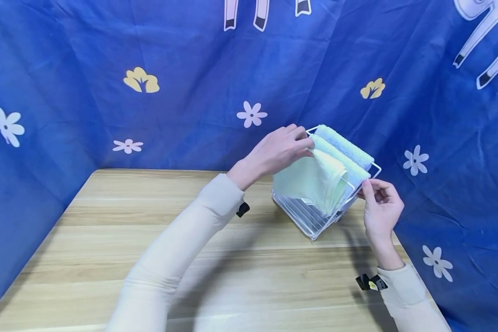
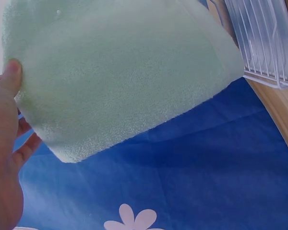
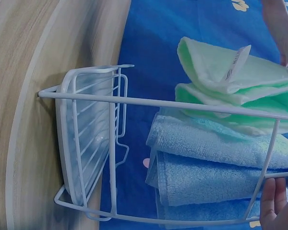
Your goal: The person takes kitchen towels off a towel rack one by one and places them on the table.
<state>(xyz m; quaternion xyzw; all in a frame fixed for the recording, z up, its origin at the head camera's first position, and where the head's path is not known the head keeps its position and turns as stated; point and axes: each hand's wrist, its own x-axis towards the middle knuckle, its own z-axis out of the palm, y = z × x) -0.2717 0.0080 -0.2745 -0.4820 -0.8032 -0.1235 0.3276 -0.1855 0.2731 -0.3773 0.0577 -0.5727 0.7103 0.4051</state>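
A white wire rack (image 1: 299, 216) with a tray at its base stands on the table's right part. Blue towels (image 1: 344, 147) (image 3: 201, 177) hang over its upper bars. My left hand (image 1: 280, 150) pinches the edge of a folded light green towel (image 1: 311, 177), which drapes down at the rack's left side; the left wrist view shows thumb and fingers on the towel (image 2: 120, 76). A tag (image 3: 237, 62) sticks out of its folds in the right wrist view. My right hand (image 1: 382, 207) has its thumb and curled fingers at the rack's upper right bar, beside a blue towel's edge.
The wooden table (image 1: 149, 249) extends to the left and front of the rack. A blue curtain (image 1: 182, 92) with flowers and animal figures hangs behind the table and along both sides, close to the rack at the right.
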